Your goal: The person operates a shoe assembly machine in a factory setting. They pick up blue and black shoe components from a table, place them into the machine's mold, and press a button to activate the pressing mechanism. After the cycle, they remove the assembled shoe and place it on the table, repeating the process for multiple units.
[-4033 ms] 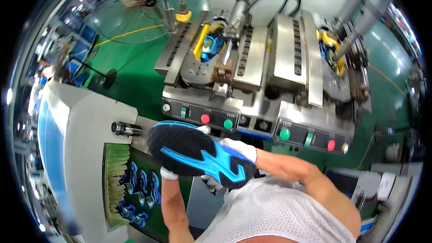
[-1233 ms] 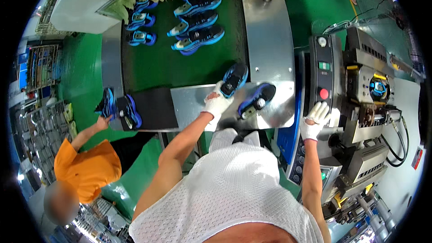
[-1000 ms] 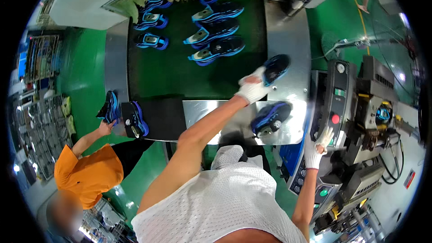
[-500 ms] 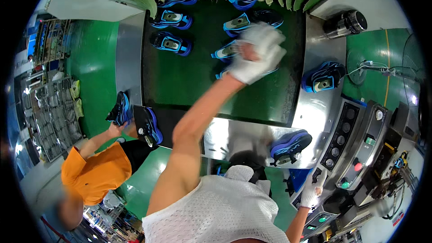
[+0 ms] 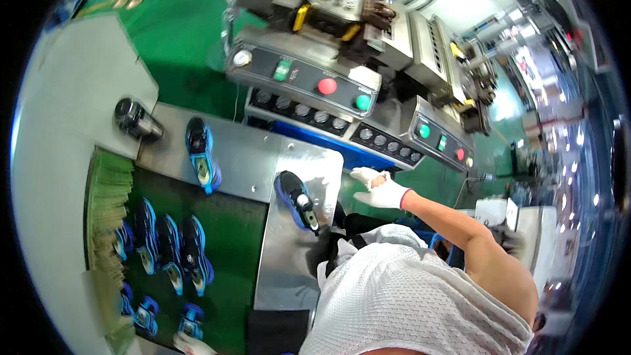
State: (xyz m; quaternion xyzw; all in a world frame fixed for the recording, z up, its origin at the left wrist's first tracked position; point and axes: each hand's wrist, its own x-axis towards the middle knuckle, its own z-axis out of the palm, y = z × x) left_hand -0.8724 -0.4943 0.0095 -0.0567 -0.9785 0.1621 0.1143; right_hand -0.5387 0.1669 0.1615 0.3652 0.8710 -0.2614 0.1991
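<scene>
At far left, a strip curtain (image 5: 108, 187) borders the belt (image 5: 230, 256); a flask (image 5: 135, 118) obstructs the ledge (image 5: 236, 151) above. Shoes (image 5: 192, 250) stand in rows, presumably for order. My left hand (image 5: 192, 344) adjoins one at the lower edge; its grip I cannot tell. The centre shoe (image 5: 297, 198) occupies the plate (image 5: 289, 269). My right hand (image 5: 378, 189) is unloaded, fingers extended, below the control panel (image 5: 303, 85).

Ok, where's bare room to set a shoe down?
Metal ledge, between its shoe and the corner plate; that plate, between its own shoe and the black mat; green belt, between its shoes and that plate. Crowded: beside the green curtain.
</scene>
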